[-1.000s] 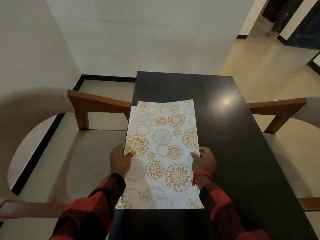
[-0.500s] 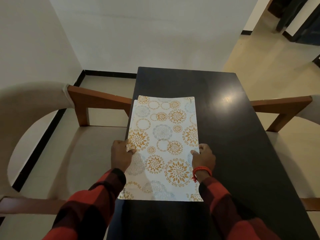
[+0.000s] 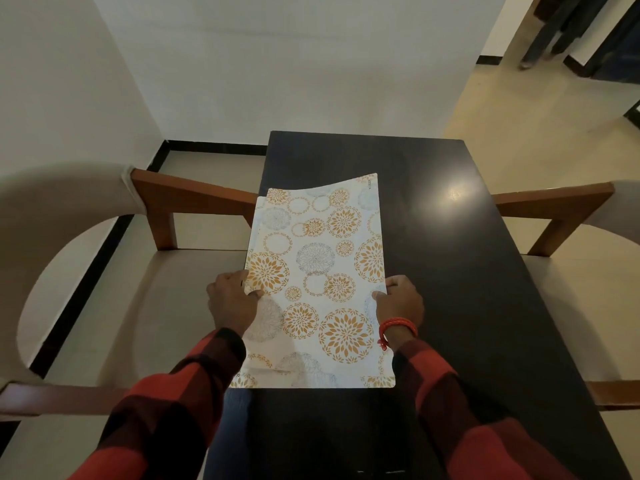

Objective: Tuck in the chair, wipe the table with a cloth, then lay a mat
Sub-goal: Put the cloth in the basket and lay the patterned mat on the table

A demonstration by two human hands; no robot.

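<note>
The patterned mat (image 3: 317, 282) lies on the dark worktop (image 3: 467, 271), along the worktop's left edge, with its long axis running from the near end toward the far end. Its left margin overhangs that left edge slightly. The mat appears doubled: a second layer shows as an offset strip along the left and far-left sides. The far right corner of the top layer curls upward, clear of the worktop surface.

The left hand (image 3: 232, 299) grasps the mat's left edge at about mid-length, thumb on the printed face, the remaining fingers curled under and hidden from view. The right hand (image 3: 401, 299) grasps the right edge at the same level, thumb tip on the printed face, fingers bent over the edge. The greater length of the mat extends beyond both grips toward the far end; a shorter section lies between the forearms toward the near end.

A red cord bracelet (image 3: 398, 325) sits on the right wrist. Both sleeves are red-and-black check. A wooden-armed chair (image 3: 194, 199) stands at the worktop's left side, another chair (image 3: 554, 202) at the right side.
</note>
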